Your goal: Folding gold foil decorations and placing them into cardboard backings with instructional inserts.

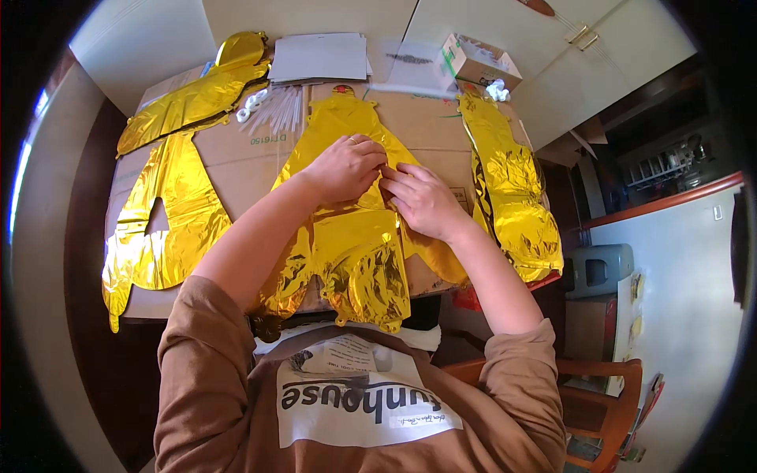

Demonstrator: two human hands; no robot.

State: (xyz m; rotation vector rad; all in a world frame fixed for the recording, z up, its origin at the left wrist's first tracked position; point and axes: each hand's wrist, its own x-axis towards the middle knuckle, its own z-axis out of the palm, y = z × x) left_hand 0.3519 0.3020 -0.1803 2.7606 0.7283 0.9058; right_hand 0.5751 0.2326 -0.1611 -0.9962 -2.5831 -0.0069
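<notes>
A flat, uninflated gold foil balloon (pixel 355 229) lies in the middle of the cardboard-covered table, its near edge hanging over the front. Both my hands meet at its right-hand side. My left hand (pixel 347 169) comes across from the left, fingers curled and pinched on the foil. Close against it, my right hand (pixel 420 199) has its fingers bent together at the same spot. The fingertips cover whatever small part lies between them. More gold foil balloons lie to either side: a letter-like one (pixel 189 213) at left and a stacked one (pixel 509 185) at right.
Another gold foil pile (pixel 185 106) lies far left. Thin clear straws (pixel 277 109) and white rolls (pixel 251 104) sit beside it. Behind are a stack of white sheets (pixel 319 57) and a small open box (pixel 481 61). A wooden chair (pixel 627 410) stands at right.
</notes>
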